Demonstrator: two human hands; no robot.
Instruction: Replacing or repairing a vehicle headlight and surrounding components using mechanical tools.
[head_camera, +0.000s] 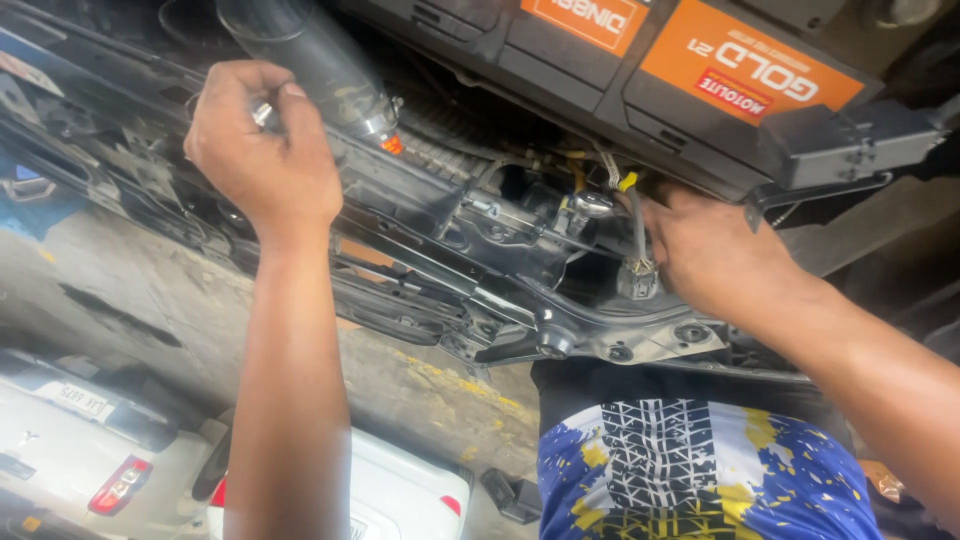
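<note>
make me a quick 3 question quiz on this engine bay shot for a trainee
1. True or false: the left hand is closed around a tool beside the dark air duct.
2. Where is the right hand? A) flat on top of the battery B) low in the bay by the yellow-tipped wiring C) on the white car
3. What colour are the labels on the battery?

Key
1. True; a bit of metal shows in the fist, its kind unclear.
2. B
3. Orange
</note>
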